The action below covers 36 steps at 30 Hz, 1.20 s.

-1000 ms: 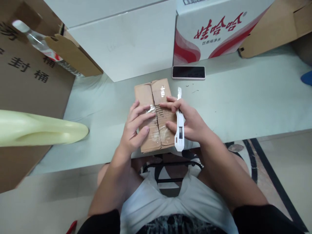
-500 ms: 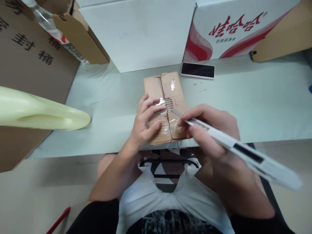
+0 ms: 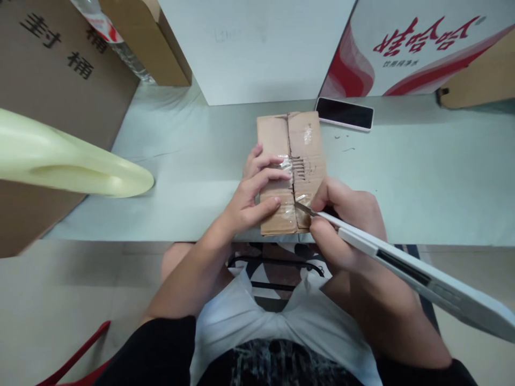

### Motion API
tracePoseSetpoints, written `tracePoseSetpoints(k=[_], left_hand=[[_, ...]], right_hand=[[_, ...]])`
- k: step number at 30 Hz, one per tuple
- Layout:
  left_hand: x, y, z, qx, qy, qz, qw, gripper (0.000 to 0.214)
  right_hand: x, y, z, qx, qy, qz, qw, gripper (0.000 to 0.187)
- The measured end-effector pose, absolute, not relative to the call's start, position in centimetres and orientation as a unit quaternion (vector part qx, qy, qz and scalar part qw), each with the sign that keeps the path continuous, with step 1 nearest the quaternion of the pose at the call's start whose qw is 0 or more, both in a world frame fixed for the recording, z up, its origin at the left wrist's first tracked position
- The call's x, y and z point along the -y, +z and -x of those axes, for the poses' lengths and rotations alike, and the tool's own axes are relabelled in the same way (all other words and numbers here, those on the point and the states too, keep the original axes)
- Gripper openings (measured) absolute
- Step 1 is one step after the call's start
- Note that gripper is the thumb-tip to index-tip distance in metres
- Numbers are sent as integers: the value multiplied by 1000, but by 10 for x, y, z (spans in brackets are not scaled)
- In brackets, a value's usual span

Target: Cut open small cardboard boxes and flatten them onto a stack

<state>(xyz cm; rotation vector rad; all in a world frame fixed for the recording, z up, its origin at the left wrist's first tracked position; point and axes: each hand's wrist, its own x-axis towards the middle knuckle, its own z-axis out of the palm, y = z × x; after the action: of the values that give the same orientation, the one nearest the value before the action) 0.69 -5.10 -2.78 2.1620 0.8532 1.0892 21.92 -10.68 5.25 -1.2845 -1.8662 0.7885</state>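
A small taped cardboard box [image 3: 308, 142] lies near the front edge of the table, a seam running down its top. Across its left flap my left hand [image 3: 253, 195] rests with fingers spread, pressing on the clear tape. My right hand [image 3: 346, 225] is closed around a white utility knife [image 3: 402, 265]. The knife's blade tip touches the box's seam near the front end, beside a shiny strip of tape. The knife's handle reaches out to the lower right.
Behind the box stand a white carton [image 3: 261, 53] and a red-and-white carton [image 3: 406, 53]. A phone [image 3: 345, 113] lies at the box's back right corner. To the left are a pale yellow curved object [image 3: 76, 161], a large brown carton [image 3: 52, 69] and a plastic bottle [image 3: 120, 48].
The knife tip has moved from the right flap toward the front of the box and onto the seam. The view has shifted slightly; my left hand stays on the box.
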Motion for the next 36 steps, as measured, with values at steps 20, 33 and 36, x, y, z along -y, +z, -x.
tracePoseSetpoints(k=[20, 33, 36], left_hand=[[51, -32, -8, -300, 427, -806, 279, 40], [51, -34, -9, -294, 439, -799, 286, 40], [51, -34, -9, -294, 437, -801, 285, 40]], right_hand=[[114, 44, -215, 712, 248, 517, 406, 11], [113, 43, -211, 726, 216, 518, 397, 14], [114, 42, -213, 723, 223, 519, 398, 13]])
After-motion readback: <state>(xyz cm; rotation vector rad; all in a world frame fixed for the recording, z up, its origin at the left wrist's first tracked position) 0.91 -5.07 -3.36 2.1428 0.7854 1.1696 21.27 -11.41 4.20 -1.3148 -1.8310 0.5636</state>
